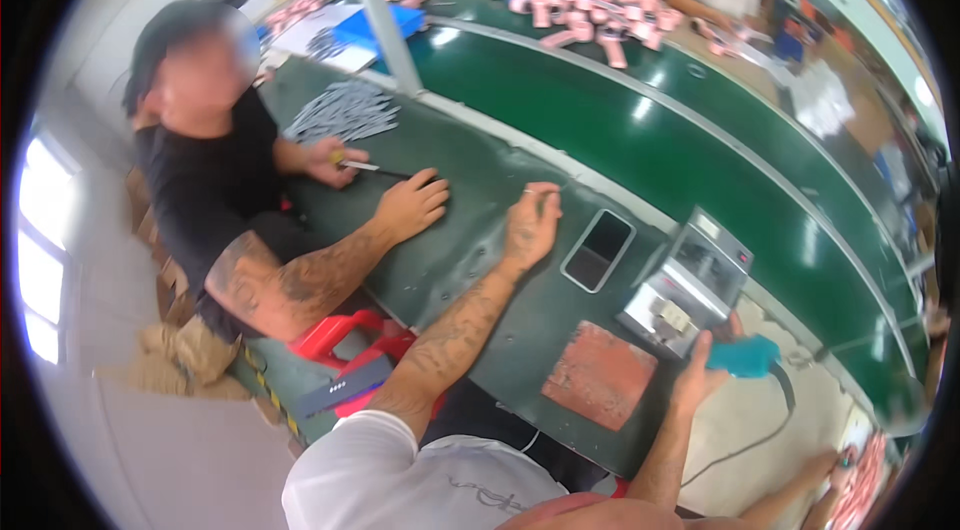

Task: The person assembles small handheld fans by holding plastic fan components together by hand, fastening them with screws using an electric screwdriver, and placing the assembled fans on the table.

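Observation:
My left hand (530, 222) rests on the dark green worktable (470, 260), fingers pinched on a small thin pale piece (541, 191). My right hand (697, 377) grips a teal-handled tool (745, 356) with a black cable (760, 435), just right of a small grey metal machine (690, 282). A phone (598, 250) lies face up between my two hands. A reddish-brown square pad (600, 375) lies near the table's front edge.
A co-worker in a black shirt sits at the left, one hand (412, 205) flat on the table, the other hand (332, 164) holding a thin tool. Behind lie grey thin parts (345, 110), a blue tray (375, 30), a green conveyor belt (640, 130) and pink items (580, 0).

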A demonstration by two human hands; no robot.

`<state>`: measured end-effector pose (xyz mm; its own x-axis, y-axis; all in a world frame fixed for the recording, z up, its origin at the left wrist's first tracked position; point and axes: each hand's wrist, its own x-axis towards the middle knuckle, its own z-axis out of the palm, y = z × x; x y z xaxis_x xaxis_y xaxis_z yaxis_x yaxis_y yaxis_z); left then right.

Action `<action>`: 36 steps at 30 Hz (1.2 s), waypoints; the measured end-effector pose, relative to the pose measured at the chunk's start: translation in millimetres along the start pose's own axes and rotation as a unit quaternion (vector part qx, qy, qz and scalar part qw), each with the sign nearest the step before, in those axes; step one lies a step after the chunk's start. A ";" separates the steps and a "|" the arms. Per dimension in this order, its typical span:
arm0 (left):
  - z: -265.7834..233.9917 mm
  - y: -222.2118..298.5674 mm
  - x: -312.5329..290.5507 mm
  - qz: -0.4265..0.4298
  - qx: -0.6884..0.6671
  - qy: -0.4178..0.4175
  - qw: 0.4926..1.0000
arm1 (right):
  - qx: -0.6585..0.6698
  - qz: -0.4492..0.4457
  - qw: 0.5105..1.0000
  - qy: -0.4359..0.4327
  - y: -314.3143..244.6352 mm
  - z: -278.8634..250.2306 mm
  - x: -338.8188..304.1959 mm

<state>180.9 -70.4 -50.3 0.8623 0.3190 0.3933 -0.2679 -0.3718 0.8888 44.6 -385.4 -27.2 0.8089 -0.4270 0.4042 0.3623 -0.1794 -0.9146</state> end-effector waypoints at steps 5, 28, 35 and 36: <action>-20.9 -1.8 -5.1 0.007 0.019 0.029 0.999 | -0.029 0.023 0.999 -0.014 -14.9 5.8 -4.9; -27.9 2.4 9.7 0.067 0.042 0.063 0.995 | -0.036 0.023 0.999 -0.009 -3.2 6.3 1.7; -28.6 6.6 9.6 0.050 0.109 0.012 0.993 | -0.032 0.033 0.999 -0.004 -4.2 8.7 5.4; -26.5 7.3 8.4 0.045 0.133 -0.006 0.990 | -0.016 0.030 0.999 -0.008 -6.6 9.2 6.9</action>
<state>174.8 -47.4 -34.3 0.8457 0.2640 0.4638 -0.2230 -0.6147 0.7566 52.1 -379.0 -18.2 0.8360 -0.4244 0.3479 0.2981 -0.1812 -0.9372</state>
